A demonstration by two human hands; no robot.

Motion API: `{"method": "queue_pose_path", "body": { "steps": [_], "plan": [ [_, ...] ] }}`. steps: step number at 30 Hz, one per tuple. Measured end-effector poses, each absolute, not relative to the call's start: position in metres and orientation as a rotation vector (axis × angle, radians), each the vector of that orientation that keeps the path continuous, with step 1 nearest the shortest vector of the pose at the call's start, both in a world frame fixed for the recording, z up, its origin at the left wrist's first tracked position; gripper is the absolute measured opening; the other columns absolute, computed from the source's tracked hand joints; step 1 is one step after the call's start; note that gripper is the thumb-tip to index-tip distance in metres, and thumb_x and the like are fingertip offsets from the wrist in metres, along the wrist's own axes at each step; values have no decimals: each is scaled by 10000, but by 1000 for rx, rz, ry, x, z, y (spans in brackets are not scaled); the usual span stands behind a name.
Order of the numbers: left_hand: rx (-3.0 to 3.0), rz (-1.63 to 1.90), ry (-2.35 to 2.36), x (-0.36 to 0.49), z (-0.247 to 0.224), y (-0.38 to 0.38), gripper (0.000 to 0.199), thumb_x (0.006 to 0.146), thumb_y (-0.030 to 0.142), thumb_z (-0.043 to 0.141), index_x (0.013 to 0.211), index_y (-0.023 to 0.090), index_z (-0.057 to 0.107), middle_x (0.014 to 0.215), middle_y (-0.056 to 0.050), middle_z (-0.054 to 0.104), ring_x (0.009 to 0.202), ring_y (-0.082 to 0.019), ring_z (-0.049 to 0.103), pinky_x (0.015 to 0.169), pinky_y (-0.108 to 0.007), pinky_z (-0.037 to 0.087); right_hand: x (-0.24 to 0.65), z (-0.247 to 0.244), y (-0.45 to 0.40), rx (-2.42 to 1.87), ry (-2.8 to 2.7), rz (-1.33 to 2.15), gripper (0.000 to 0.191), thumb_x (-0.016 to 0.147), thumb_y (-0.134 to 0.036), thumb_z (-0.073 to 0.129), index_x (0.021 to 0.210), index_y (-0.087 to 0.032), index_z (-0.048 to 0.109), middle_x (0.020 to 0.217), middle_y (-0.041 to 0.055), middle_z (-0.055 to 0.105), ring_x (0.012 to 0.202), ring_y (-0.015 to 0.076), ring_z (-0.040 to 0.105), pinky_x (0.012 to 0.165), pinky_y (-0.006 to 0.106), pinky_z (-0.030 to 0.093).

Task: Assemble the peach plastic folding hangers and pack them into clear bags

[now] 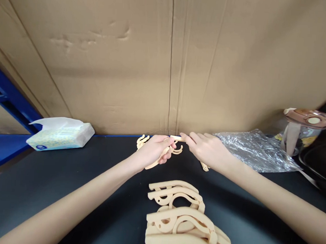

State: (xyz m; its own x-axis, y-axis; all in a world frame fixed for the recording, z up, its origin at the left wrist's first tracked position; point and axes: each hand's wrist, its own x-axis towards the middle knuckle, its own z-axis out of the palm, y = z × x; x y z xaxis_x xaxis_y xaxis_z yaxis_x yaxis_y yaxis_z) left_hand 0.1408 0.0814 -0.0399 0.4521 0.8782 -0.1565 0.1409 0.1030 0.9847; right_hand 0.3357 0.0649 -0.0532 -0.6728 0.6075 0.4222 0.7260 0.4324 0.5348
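Near the back of the black table, my left hand [155, 150] is closed on a beige plastic piece [153, 165], whose curved end shows below the fingers. Just to the right, my right hand [203, 147] pinches a short, straight beige piece [177, 138] that reaches toward my left fingertips. Small beige hooks [142, 140] show behind my left hand, and another curved part [177, 150] lies between the hands. Under my right hand is the end of a further beige piece [204, 166]. A stack of folded beige hangers [182, 216] lies nearer to me.
A tissue pack [61, 135] lies at the back left, beside a blue metal frame [16, 100]. Clear plastic wrapping [257, 151], a bottle with a brown lid [304, 128] and a shiny black object [320, 159] are at the right. Cardboard [114, 59] stands behind the table [91, 191].
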Motion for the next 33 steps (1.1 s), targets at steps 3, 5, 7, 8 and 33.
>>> {"method": "queue_pose_path", "body": {
  "steps": [3,5,7,8,33],
  "plan": [
    [1338,679,972,144,-41,77,282,932,312,422,712,151,493,424,78,327,350,-43,279,360,-148,234,331,-58,64,-1144,-2604,-1076,294,873,-24,388,1113,-66,552,772,72,641,606,181,603,548,299,362],
    [1320,690,987,148,-42,76,299,944,316,395,707,153,477,441,89,290,352,-39,258,355,-143,220,329,-57,63,-1212,-2671,-957,276,863,-5,363,1041,-78,561,734,63,634,594,185,606,532,298,347],
    [1313,724,1022,152,-44,75,302,957,296,355,704,161,449,463,96,268,356,-36,243,358,-140,206,327,-53,61,-1319,-2728,-782,254,835,5,383,993,-93,557,740,60,643,617,194,620,512,294,321],
    [1316,744,1042,155,-45,74,298,961,286,338,707,166,435,472,98,263,359,-36,241,360,-140,201,325,-51,59,-1369,-2746,-702,248,819,6,402,988,-98,551,764,64,654,636,199,627,502,292,305],
    [2151,796,1762,63,-76,143,370,790,536,518,867,194,638,837,-50,679,822,-242,620,727,-332,461,417,-61,81,-1448,-1802,104,134,815,-255,541,833,-236,410,957,57,688,794,205,676,676,311,525]
  ]
}}
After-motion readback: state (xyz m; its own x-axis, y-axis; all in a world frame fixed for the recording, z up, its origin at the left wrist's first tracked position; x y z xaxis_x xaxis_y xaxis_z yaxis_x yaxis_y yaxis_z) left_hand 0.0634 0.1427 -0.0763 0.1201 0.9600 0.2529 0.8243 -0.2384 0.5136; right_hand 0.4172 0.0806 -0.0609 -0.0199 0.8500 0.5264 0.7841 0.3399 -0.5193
